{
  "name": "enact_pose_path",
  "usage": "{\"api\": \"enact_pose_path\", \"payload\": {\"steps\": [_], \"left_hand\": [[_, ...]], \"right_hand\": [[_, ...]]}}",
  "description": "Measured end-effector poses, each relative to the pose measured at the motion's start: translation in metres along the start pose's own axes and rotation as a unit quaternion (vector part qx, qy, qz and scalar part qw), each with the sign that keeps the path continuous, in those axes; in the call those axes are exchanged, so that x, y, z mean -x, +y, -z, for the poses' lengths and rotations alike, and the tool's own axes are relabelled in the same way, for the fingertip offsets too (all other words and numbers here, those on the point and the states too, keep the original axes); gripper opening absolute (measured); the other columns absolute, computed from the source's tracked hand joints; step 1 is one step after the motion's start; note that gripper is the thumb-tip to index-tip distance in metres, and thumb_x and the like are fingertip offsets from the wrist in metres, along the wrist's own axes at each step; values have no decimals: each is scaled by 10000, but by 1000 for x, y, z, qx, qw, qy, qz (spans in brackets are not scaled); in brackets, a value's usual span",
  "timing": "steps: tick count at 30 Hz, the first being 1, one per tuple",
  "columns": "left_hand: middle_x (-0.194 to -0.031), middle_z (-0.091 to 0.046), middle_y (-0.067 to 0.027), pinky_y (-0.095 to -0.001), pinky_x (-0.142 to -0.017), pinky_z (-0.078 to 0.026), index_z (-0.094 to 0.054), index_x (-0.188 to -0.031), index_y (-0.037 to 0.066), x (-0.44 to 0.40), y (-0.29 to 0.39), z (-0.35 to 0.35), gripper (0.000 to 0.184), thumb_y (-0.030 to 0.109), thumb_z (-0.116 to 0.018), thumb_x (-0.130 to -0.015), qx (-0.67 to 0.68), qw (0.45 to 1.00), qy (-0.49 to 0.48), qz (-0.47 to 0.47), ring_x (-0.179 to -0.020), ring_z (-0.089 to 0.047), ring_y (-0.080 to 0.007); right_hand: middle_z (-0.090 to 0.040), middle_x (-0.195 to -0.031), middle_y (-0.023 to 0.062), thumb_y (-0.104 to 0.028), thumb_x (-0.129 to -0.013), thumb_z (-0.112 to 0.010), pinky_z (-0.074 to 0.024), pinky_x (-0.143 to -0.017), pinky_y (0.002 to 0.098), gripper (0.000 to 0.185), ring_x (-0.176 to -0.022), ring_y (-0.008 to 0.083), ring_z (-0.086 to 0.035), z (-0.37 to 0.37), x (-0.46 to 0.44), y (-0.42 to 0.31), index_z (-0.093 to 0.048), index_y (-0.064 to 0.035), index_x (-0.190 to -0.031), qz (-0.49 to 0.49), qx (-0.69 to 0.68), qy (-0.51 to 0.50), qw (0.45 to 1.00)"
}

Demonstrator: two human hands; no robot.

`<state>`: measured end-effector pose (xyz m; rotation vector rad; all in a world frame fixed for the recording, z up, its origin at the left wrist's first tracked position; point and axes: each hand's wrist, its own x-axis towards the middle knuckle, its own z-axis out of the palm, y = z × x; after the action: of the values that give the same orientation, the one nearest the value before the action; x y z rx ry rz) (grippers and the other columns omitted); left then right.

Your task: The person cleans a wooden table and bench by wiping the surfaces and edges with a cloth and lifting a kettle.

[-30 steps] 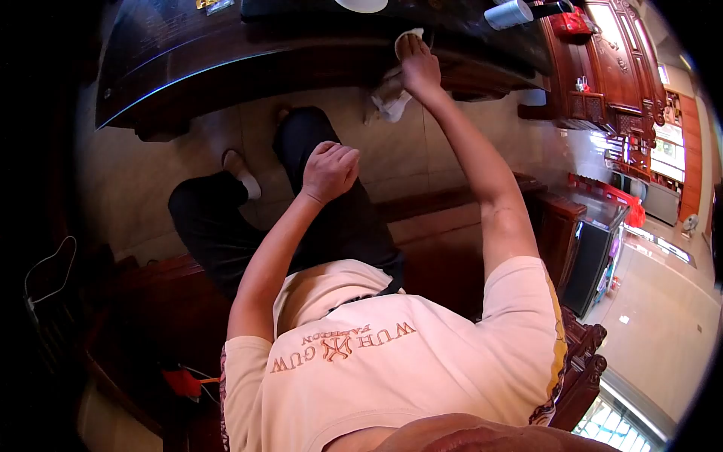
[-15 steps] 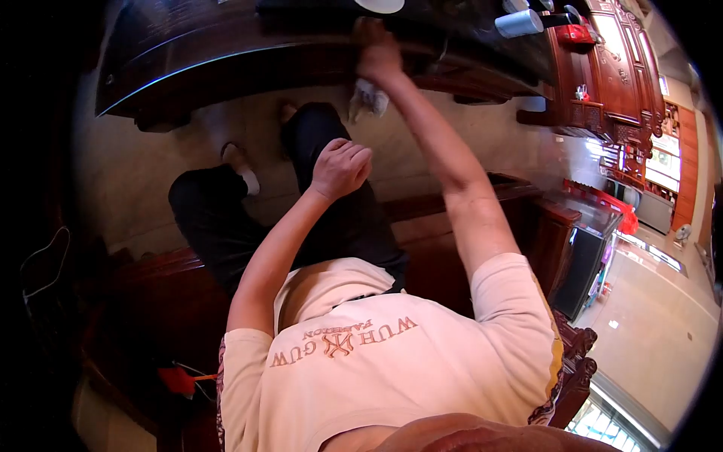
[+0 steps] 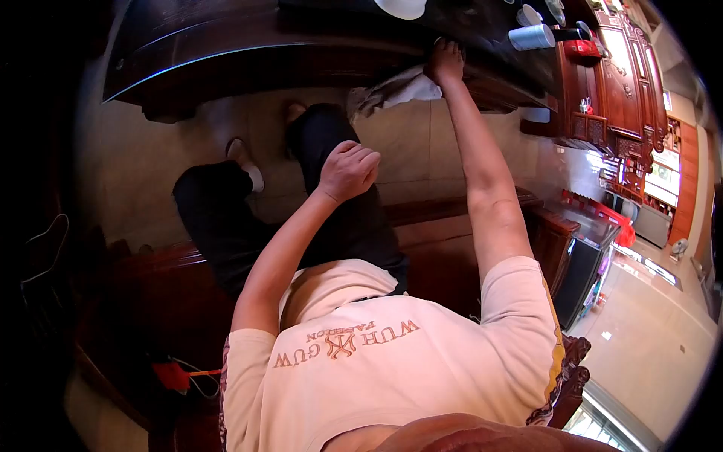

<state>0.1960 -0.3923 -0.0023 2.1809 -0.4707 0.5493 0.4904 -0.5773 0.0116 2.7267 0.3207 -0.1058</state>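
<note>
My right hand point(image 3: 447, 62) rests at the near edge of the dark wooden table point(image 3: 226, 56), its fingers closed around a pale cloth point(image 3: 403, 90). The cloth hangs below the edge and trails off to the left. My left hand point(image 3: 349, 172) is curled in a loose fist above my thigh, with nothing visible in it. Beyond my right hand, a white round dish point(image 3: 403, 6) sits on the tabletop, cut off by the top of the view. A white cylinder point(image 3: 532, 37) lies or stands farther right on the table.
A small white cup point(image 3: 529, 15) is beside the cylinder. I sit on a dark wooden bench point(image 3: 433, 252), legs under the table's side. Carved wooden furniture point(image 3: 621, 83) stands at the right. A red object point(image 3: 172, 377) lies on the bench at my left.
My right hand has moved right along the table edge with the cloth, which now streams out to the left behind it. My left hand stays a fist, almost unmoved.
</note>
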Motion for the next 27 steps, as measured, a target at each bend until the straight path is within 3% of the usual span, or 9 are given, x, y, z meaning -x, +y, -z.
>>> {"api": "enact_pose_path", "payload": {"steps": [5,7,10,13,19,20,23,24,27], "left_hand": [[-743,-611,-42,-324,-819,-481,-557,-795,102,-5,3,-8,61,117,-611,-821,-2,999,42,-15,-744,-627,-197],[-738,-611,-44,-324,-817,-481,-558,-794,103,-4,5,-10,62,121,-608,-825,-5,999,32,-15,-743,-627,-197],[-745,-624,-44,-327,-827,-482,-567,-796,104,-4,4,-11,56,120,-616,-819,-1,999,38,-10,-749,-633,-197],[-759,-639,-42,-328,-835,-483,-578,-805,103,-5,5,-9,48,120,-622,-809,-1,999,41,-8,-762,-639,-195],[-825,-682,-70,-361,-850,-500,-627,-880,88,-1,1,-3,44,114,-634,-845,-10,1000,17,-5,-790,-660,-221],[-827,-683,-70,-360,-849,-499,-627,-882,88,-1,0,-3,44,110,-632,-844,-15,1000,11,-2,-789,-660,-221],[-830,-685,-71,-357,-846,-498,-625,-884,89,0,0,2,43,102,-627,-843,-17,1000,1,9,-787,-662,-222],[-830,-685,-70,-356,-845,-498,-623,-883,90,1,0,2,40,101,-625,-844,-12,1000,4,8,-786,-662,-223],[-832,-687,-66,-352,-843,-498,-622,-885,90,-1,0,1,41,105,-625,-847,-5,1000,2,10,-784,-663,-223]], "right_hand": [[-278,-1559,189,-528,-839,-644,-257,-1172,452,865,-1435,363,-274,8,-15,-32,-326,-57,-1492,58,-27,-43,997],[-406,-1468,226,-657,-703,-677,-341,-1107,418,982,-1378,376,-356,20,-14,-53,-423,-32,-1417,91,-100,6,991],[-440,-1447,210,-789,-644,-655,-371,-1078,442,1081,-1314,388,-434,62,-11,-104,-442,-59,-1412,179,-160,-33,970],[-456,-1434,192,-833,-605,-648,-377,-1077,458,1116,-1297,389,-452,70,-1,-169,-460,-71,-1399,260,-171,102,945],[-416,-1476,166,-648,-607,-794,-366,-1095,489,1090,-1327,379,-436,93,15,-209,-383,-102,-1456,340,-178,202,901],[-463,-1427,157,-489,-583,-848,-365,-1095,467,992,-1319,356,-442,90,15,-202,-459,-73,-1394,356,-194,209,890],[-440,-1462,141,-345,-619,-835,-367,-1090,477,914,-1342,328,-429,71,15,-168,-452,-80,-1405,371,-186,224,882],[-415,-1491,137,-207,-668,-786,-364,-1092,481,847,-1367,309,-409,43,5,-156,-431,-96,-1429,363,-174,277,872],[-396,-1504,150,-124,-723,-706,-366,-1087,488,807,-1374,312,-403,29,13,-100,-384,-112,-1463,318,-98,232,914]]}}
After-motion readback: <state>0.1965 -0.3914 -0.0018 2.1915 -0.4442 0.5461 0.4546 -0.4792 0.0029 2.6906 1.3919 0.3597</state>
